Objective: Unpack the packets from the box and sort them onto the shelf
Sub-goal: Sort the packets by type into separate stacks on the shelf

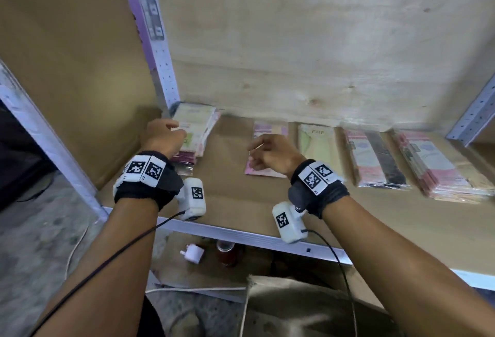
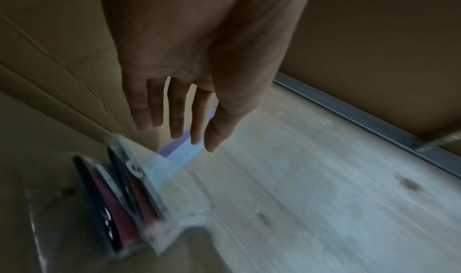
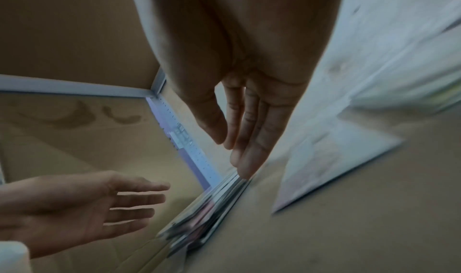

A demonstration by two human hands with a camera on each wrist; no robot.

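Observation:
On the cardboard-lined shelf (image 1: 230, 197) lie several piles of clear packets. My left hand (image 1: 171, 127) hovers at the leftmost stack of packets (image 1: 195, 127), which sits in the back-left corner by the upright. The left wrist view shows this hand (image 2: 179, 137) empty with straight fingers, just above that stack (image 2: 124, 194). My right hand (image 1: 254, 149) hangs over a single pink packet (image 1: 263, 173). It too is empty, with its fingers (image 3: 249, 159) straight and pointing down toward the leftmost stack (image 3: 204, 208); the pink packet (image 3: 324, 169) lies to its right.
Further right on the shelf lie a pale green packet (image 1: 317, 146), a pink and black pile (image 1: 375, 160) and a taller pink pile (image 1: 434, 168). A perforated metal upright (image 1: 158, 42) stands at the back left. Below the front rail (image 1: 241, 235) are a white plug (image 1: 194, 253) and a jar (image 1: 226, 252).

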